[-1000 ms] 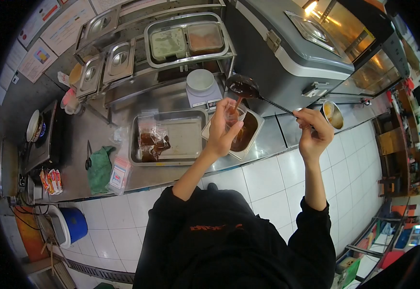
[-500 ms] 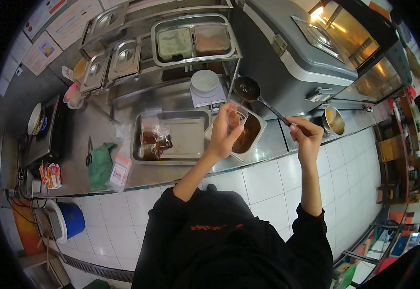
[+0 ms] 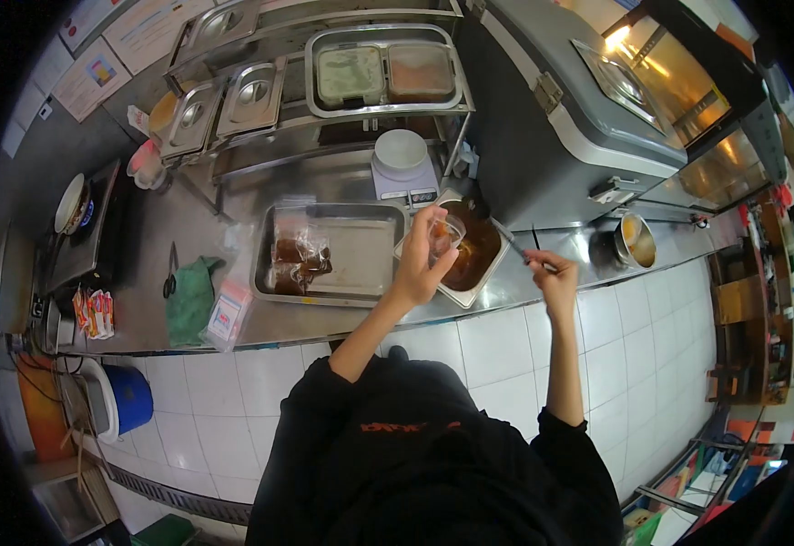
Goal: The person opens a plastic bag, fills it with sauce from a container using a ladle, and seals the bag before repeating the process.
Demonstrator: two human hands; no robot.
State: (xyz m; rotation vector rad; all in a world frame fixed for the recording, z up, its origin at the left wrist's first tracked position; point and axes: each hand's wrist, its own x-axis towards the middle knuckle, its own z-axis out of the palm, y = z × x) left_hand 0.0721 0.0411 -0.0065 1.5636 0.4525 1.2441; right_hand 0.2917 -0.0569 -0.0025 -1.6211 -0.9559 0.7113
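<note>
My left hand (image 3: 420,268) is closed around a small clear plastic cup (image 3: 450,235), held over the near-left side of a rectangular container of brown sauce (image 3: 481,266). My right hand (image 3: 556,284) grips a black ladle (image 3: 512,240) by its handle end. The ladle's bowl is down at the far side of the container, dark and partly lost against it. Left of the container, a steel tray (image 3: 365,273) holds clear bags of brown sauce (image 3: 299,259).
Behind the container, a white bowl (image 3: 401,151) sits on a digital scale (image 3: 405,188). A steel pot (image 3: 636,242) stands at right, beside the large grey cabinet (image 3: 552,155). On the left lie a green cloth (image 3: 193,305), scissors (image 3: 171,273) and a plastic packet (image 3: 229,314).
The ladle has gone from above the counter beside the grey cabinet down into the sauce container, my right hand moving left and nearer. My left hand keeps the cup over the container.
</note>
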